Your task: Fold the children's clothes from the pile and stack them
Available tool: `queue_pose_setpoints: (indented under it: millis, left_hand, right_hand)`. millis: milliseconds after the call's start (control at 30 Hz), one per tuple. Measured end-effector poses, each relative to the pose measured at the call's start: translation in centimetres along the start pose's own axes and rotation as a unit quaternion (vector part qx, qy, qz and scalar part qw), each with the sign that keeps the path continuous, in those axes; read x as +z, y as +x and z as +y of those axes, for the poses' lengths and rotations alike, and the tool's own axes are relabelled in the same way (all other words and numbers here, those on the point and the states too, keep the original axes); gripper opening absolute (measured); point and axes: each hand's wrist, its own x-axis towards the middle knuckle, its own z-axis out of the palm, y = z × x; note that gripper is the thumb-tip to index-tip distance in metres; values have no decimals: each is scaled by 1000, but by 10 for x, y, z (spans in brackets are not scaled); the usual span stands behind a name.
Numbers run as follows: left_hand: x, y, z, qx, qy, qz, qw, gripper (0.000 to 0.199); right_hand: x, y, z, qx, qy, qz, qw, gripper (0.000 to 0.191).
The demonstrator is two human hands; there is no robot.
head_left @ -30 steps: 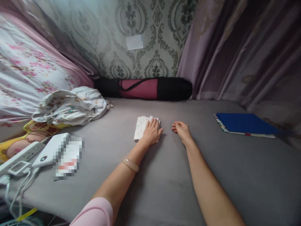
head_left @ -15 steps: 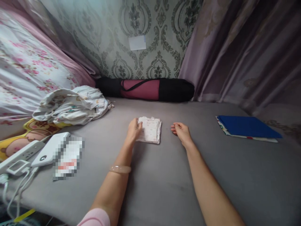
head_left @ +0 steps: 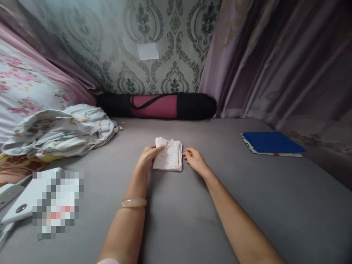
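Observation:
A folded white cloth (head_left: pixel 169 157) with a faint pinkish print lies on the grey sheet in front of me. It is a small, layered square, and its upper left corner is slightly raised. My left hand (head_left: pixel 148 156) grips its left edge, thumb on top and fingers partly hidden beneath or behind. A pale bangle (head_left: pixel 134 203) circles my left forearm. Just beside the cloth's right edge is my right hand (head_left: pixel 194 159), fingers loosely bent and a little apart, holding nothing that I can see.
A black and maroon long bag (head_left: pixel 156 106) lies along the patterned wall. Crumpled printed fabric (head_left: pixel 68 128) is at the left, with a white device (head_left: pixel 24 198) and a blurred packet (head_left: pixel 60 205) nearer. A blue folder (head_left: pixel 275 142) rests at the right on the grey sheet (head_left: pixel 247 190).
My left hand has closed on the cloth's left edge, and that side has lifted slightly. My right hand has come leftward, close to the right edge. The view has turned a little rightward.

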Motion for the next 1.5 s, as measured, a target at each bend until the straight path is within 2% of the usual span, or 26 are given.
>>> queue_pose_setpoints:
  millis: [100,200,300,367,467,567,667,767,900,1000,1100,1200,1300,1400,1500]
  left_hand:
    - [4,-6,5,30,-13,-33,999,48]
    - [7,-12,9,76,19,-46,996,50]
    - [11,-18,15,95,46,-90,990,45]
    - [16,-24,21,105,56,-110,987,44]
    - [25,-37,32,118,55,-134,982,42]
    - [34,-52,45,115,21,-149,982,46]
    - [42,-64,53,106,-38,-155,981,49]
    - [48,-66,54,99,-93,-157,978,54]
    - [58,-56,44,78,-151,-147,974,58]
    - [67,-44,31,30,-180,-108,977,52]
    - [79,-38,19,-32,-195,-85,977,42]
    - [90,-36,9,-54,-203,-112,971,28]
    - [93,-37,4,-32,-180,-142,973,24]
    - [89,-33,-1,-8,-110,-105,988,33]
    - [84,-23,-11,54,9,-57,997,42]
  right_hand:
    - [1,0,1,-2,-2,7,1000,14]
    - [3,-1,4,-17,-5,31,999,18]
    - [4,-2,8,-24,20,44,999,40]
    - [3,-3,8,-10,60,29,998,59]
    - [-3,-7,-1,25,138,-10,990,77]
    - [-15,-16,-15,11,244,-94,965,68]
    - [-27,-23,-24,3,331,-196,923,58]
    - [-38,-25,-23,15,379,-232,896,57]
    - [-47,-19,-18,18,398,-193,896,51]
    - [-51,-14,-17,57,392,-151,906,42]
    - [-58,-11,-16,108,343,-113,926,25]
    - [-75,-14,-15,137,293,-76,943,13]
    - [-105,-20,-17,143,272,-43,951,12]
    - [-146,-29,-20,137,248,3,959,13]
    - [-194,-34,-24,138,215,50,966,15]
